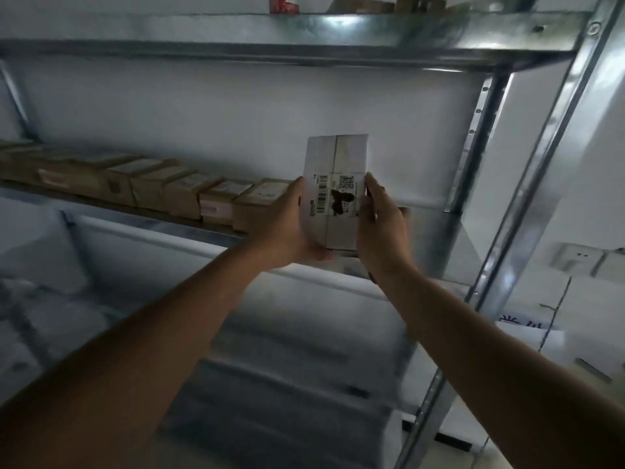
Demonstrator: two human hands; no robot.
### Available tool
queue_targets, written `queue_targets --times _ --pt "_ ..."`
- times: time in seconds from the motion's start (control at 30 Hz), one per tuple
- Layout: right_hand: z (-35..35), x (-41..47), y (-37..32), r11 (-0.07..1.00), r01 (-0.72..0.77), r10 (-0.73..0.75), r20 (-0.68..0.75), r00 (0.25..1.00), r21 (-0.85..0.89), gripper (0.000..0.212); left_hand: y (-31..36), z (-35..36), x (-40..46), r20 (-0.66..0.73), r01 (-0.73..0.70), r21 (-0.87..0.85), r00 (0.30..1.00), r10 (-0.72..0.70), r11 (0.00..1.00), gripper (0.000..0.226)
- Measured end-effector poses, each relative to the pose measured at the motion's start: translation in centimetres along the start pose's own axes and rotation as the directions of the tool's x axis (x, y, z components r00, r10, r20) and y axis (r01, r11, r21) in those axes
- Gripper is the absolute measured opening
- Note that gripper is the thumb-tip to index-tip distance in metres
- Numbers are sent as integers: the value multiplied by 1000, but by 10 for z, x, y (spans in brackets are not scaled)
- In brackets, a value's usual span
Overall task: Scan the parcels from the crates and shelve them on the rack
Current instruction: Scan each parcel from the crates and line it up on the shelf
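A: Head view: a small white rectangular cardboard parcel [334, 191] is held upright between two hands, in front of the middle shelf of a galvanised grey metal rack [487, 177].

B: How is it gripped?

A: The left hand [287, 228] is wrapped round the parcel's left edge and lower corner, with the thumb laid along the side and the fingers curled beneath. The right hand [380, 221] is pressed against the right edge, its fingers closed along that side. Both hands are clasped on the parcel.

B: What is seen on the parcel's face?

A: A printed shipping label with a barcode and a square code is seen, crossed by a dark smudge. A strip of tape is run down the middle.

B: And its place against the shelf?

A: It is held at the right end of a row of brown cardboard boxes [189, 198] lined along the middle shelf, just beside the last box. Whether its base is touching the shelf plate cannot be told, since the hands cover it.

B: Anything else on the rack?

A: On the top shelf, more brown boxes [389, 5] and a red and white package [284, 2] are partly shown. Blurred pale parcels [50, 319] are seen on the lower level at the left.
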State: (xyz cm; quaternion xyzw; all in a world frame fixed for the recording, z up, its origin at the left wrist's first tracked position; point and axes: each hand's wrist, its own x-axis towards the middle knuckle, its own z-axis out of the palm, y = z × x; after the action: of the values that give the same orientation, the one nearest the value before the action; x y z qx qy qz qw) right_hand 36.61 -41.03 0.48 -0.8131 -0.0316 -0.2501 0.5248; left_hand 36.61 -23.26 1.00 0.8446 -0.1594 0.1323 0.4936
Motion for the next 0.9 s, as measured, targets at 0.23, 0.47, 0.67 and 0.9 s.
queue_targets --times 0.23,0.47,0.67,0.9 --pt "45 76 21 988 7 7 87 996 -155 42 -31 -32 63 16 2 238 1000 -6 971 126" --pt "70 114 26 968 -70 111 158 981 -242 42 -58 -48 117 170 -41 344 985 -19 938 111" --pt "88 135 35 920 -196 268 179 947 -340 33 -76 -59 143 321 -178 432 947 34 884 81" --pt "94 132 29 869 -186 318 230 920 -459 38 -94 -64 165 458 -173 446 887 -57 878 73"
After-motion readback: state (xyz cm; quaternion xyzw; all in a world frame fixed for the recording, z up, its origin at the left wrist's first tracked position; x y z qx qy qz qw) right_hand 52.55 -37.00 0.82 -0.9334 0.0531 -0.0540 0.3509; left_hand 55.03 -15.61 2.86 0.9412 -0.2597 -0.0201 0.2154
